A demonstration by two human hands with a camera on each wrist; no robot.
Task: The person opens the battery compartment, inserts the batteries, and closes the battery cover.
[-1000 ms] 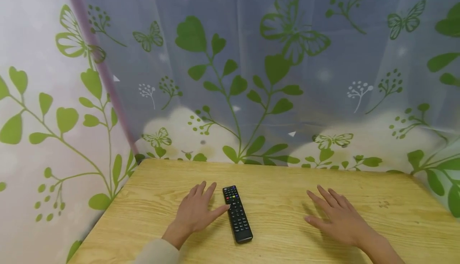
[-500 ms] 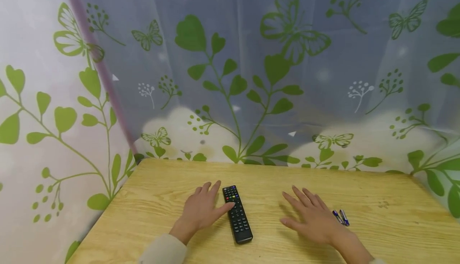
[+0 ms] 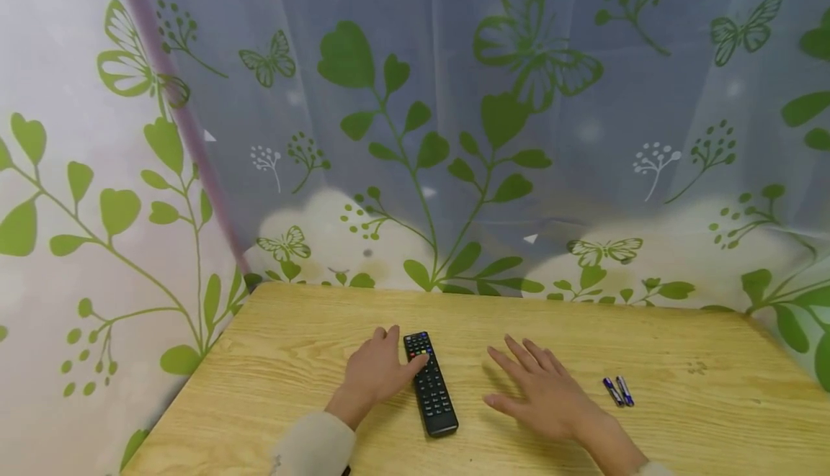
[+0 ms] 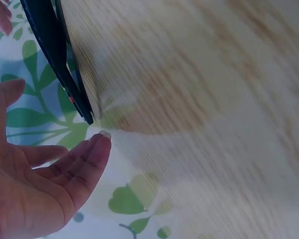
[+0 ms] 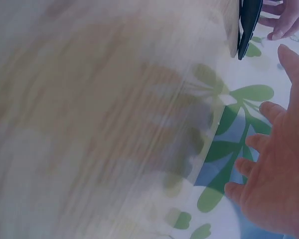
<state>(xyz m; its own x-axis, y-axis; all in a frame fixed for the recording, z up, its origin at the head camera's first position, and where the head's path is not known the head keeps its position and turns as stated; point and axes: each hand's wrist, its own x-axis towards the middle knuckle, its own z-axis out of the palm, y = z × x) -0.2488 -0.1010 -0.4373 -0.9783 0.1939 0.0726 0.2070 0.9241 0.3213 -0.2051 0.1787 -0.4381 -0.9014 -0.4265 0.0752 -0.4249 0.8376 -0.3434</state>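
A black remote control (image 3: 436, 400) lies buttons up on the wooden table. Just left of it is my left hand (image 3: 376, 371), its thumb over the remote's upper keys and its other fingers loosely bent. The left wrist view shows a gap between these fingers and the remote (image 4: 55, 50); nothing is held. My right hand (image 3: 545, 393) hovers to the remote's right, fingers spread and holding nothing, as the right wrist view of the hand (image 5: 279, 159) also shows. Right of that hand, two small blue and silver batteries (image 3: 618, 392) lie side by side.
The light wooden table (image 3: 713, 418) reaches back to a grey-blue curtain (image 3: 583, 137) printed with green leaves and butterflies. A pale printed curtain (image 3: 52, 281) hangs along the left. Beneath the left sleeve, a bit of a dark thing (image 3: 346, 470) shows.
Both hands have moved toward the remote, the left one rightward and the right one leftward. The batteries, hidden at first by my right hand, are now in sight. The remote lies still.
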